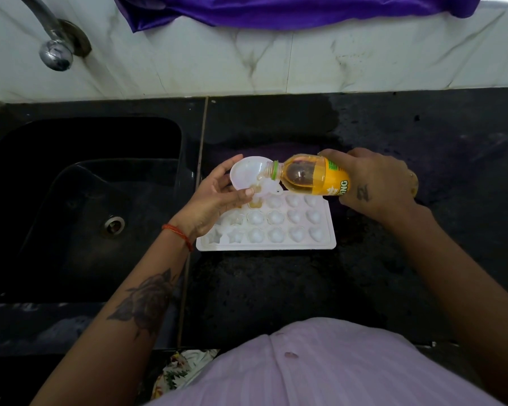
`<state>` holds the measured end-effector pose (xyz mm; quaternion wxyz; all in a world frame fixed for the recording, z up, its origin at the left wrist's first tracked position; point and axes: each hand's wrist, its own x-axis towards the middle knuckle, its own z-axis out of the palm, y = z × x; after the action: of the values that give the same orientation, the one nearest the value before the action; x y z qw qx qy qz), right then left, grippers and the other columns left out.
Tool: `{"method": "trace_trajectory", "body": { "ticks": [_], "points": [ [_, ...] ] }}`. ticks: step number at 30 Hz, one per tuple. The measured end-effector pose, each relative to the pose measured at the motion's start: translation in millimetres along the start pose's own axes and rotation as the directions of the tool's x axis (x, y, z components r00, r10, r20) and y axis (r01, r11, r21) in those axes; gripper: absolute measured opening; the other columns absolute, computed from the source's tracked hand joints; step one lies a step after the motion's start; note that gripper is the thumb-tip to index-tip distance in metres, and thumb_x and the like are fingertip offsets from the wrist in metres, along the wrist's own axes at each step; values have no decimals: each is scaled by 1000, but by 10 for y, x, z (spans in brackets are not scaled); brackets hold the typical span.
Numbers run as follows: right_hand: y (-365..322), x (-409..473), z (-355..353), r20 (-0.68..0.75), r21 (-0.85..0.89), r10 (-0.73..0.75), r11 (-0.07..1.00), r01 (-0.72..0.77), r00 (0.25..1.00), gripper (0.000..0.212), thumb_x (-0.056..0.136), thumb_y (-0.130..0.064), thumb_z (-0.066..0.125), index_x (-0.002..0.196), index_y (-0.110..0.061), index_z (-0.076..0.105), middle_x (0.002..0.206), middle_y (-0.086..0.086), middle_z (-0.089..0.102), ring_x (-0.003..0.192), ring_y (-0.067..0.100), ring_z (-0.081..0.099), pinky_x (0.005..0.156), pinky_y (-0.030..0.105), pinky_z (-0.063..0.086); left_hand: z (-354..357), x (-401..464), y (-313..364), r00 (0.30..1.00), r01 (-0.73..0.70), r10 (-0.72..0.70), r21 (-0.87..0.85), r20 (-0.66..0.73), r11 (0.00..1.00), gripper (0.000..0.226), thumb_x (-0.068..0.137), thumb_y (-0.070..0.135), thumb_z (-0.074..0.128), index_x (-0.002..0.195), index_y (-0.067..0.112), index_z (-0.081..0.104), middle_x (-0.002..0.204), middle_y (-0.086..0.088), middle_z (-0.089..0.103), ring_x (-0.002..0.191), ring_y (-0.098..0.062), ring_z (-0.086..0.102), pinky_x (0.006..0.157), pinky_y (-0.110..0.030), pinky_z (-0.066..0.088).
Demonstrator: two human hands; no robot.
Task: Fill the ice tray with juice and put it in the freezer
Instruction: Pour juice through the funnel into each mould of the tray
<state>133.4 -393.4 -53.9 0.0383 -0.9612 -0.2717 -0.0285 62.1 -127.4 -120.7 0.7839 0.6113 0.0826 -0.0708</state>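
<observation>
black stone counter (276, 288) runs under us, with a dark sink (79, 206) set into it on our left, a chrome tap (53, 51) on the marble wall above it and purple cloth (276, 10) draped over the ledge. on the counter just right of the sink lies the white ice tray (266, 243), flat, its moulded cups in rows; one cup in the far row near the left side holds a little yellow juice, the rest look pale and unfilled. our left hand (214, 194) curls round a small white funnel (247, 177), thumb on its far rim and fingers pinching its near side, holding it tilted over that far row. our right hand (376, 183) wraps the base of the juice bottle (308, 175), fingers curled over it, the bottle tipped almost level with its open neck inside the funnel's bowl. juice shows in the funnel's spout above the tray.
</observation>
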Motion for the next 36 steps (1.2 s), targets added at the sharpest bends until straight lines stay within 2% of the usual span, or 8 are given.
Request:
{"method": "trace_trajectory", "body": {
  "ticks": [9, 16, 23, 27, 30, 36],
  "points": [
    [-27, -11, -42, -4, 71, -8, 997, 8, 1000, 74, 72, -42, 73, 138, -32, 40, 115, 13, 60, 100, 37, 57, 73, 38, 41, 1, -16, 22, 1000, 1, -1, -3, -9, 1000, 74, 62, 12, 79, 127, 32, 50, 123, -1, 59, 109, -21, 65, 83, -33, 57],
    [0, -65, -44, -25, 161, 45, 986, -41, 999, 79, 63, -36, 79, 134, -31, 44, 105, 11, 64, 98, 37, 58, 73, 39, 42, 44, 2, 85, 1000, -9, 9, 27, 0, 1000, 78, 64, 13, 77, 134, 28, 45, 124, 1, 58, 110, -20, 64, 87, -36, 56],
    [127, -154, -57, -37, 95, 72, 993, -68, 997, 82, 62, -29, 81, 134, -34, 41, 109, 10, 62, 97, 36, 59, 74, 43, 46, 189, 65, 80, 1000, 9, -11, 50, 26, 999, 80, 64, 13, 76, 136, 26, 43, 124, -1, 58, 110, -20, 64, 82, -33, 57],
    [173, -177, -48, -28, 35, 78, 996, -77, 997, 81, 66, -30, 79, 136, -36, 39, 113, 10, 60, 99, 36, 58, 69, 35, 37, 227, 77, 40, 999, 17, -20, 68, 35, 998, 83, 64, 15, 76, 139, 25, 41, 125, -2, 58, 113, -25, 61, 90, -41, 55],
    [197, -196, -50, -25, 0, 80, 997, -80, 996, 78, 70, -30, 76, 137, -37, 38, 114, 9, 59, 99, 36, 58, 68, 33, 32, 246, 83, 23, 999, 19, -22, 82, 36, 996, 84, 64, 16, 76, 139, 25, 41, 127, -4, 58, 115, -26, 60, 91, -41, 54],
    [218, -198, -50, -25, -31, 71, 997, -71, 997, 75, 73, -27, 73, 137, -38, 36, 117, 9, 58, 98, 36, 58, 71, 36, 37, 261, 93, 7, 999, 22, -24, 80, 34, 997, 83, 63, 14, 76, 138, 26, 42, 127, -4, 57, 114, -25, 60, 91, -39, 54]
  ]
}}
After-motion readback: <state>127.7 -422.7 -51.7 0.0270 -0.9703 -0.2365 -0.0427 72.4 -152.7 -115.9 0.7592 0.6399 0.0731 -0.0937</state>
